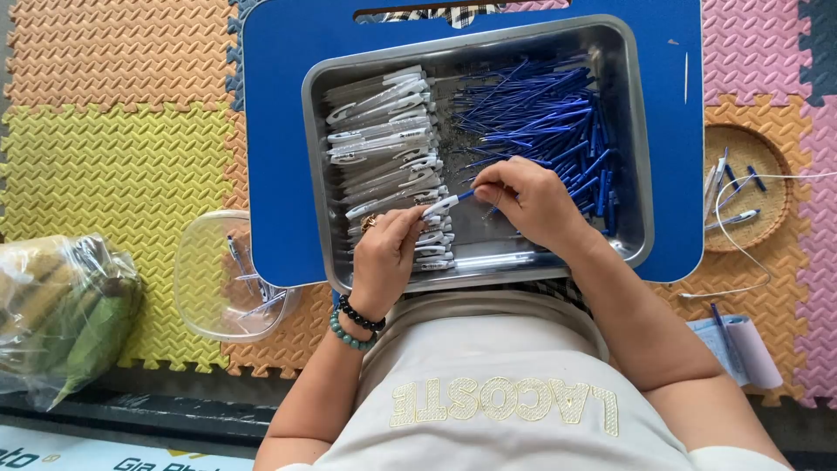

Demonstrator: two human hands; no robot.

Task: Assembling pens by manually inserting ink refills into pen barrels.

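A steel tray [629, 131] rests on a blue lap table [270, 157]. Its left half holds a stack of white pen barrels [384, 131]; its right half holds a heap of blue refills [545, 113]. My left hand [384, 257], with a ring and bead bracelets, pinches a white pen barrel [438, 207] over the tray's middle. My right hand [523, 201] grips a blue refill [465, 195] whose end meets the barrel's open tip.
A clear plastic tub [196, 279] with a few pens sits left of the table on coloured foam floor mats [113, 166]. A round woven basket [767, 161] with several pens and a white cord lies at right. A plastic bag of green things [61, 314] lies at far left.
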